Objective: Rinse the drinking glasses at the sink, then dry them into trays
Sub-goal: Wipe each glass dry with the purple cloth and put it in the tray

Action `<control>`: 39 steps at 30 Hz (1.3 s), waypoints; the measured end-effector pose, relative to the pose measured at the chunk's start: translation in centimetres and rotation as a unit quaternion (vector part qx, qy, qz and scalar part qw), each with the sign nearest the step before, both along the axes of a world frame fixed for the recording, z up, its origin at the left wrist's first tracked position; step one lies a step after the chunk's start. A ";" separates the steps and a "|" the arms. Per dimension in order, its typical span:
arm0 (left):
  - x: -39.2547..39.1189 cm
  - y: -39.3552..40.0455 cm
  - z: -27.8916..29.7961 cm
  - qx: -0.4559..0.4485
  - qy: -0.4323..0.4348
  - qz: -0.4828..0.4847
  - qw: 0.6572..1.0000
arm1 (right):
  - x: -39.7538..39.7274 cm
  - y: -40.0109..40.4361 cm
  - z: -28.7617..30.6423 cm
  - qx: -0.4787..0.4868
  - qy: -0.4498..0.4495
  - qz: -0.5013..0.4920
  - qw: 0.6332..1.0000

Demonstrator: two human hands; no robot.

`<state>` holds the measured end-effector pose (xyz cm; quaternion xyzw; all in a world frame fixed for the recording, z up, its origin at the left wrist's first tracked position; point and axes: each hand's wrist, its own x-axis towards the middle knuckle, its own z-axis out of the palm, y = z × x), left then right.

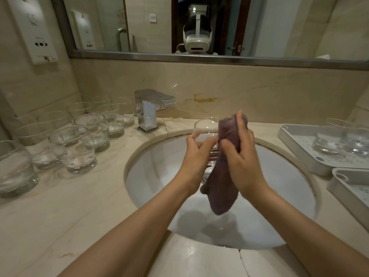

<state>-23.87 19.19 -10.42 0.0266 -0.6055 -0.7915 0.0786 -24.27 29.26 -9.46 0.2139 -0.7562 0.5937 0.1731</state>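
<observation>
You are holding a drinking glass (206,129) over the sink (157,176), roughly level with the far rim of the basin, and you are working a purple cloth (225,156) against its right side. Your left hand (196,151) is curling its fingers round the glass wall just below the rim, while your right hand (238,154) is gripping the cloth and pressing it onto the glass; the lower end of the cloth is hanging loose into the basin. Judging by its look, the glass is thin at the lip, thick and heavy at the base, and probably wet, so it is likely to be slippery and easy to chip; you are safer taking it low on the body than by the rim. The cloth is soft and limp and is giving no support of its own. To your left, a crowd of glasses (79,148) is standing close together on the counter (65,212), reaching almost to the tap (148,108), so there is little room to swing that way. To your right, the far tray (295,140) is already carrying glasses in its right part, with bare perforated floor on its left side, and a nearer tray (339,182) is lying just beside it. Both trays have raised rims that you are going to have to lift over.
</observation>
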 end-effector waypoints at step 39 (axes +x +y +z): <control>1.5 -6.4 0.3 -0.033 0.001 -0.154 0.988 | -2.0 4.2 3.0 0.110 -0.062 0.201 0.971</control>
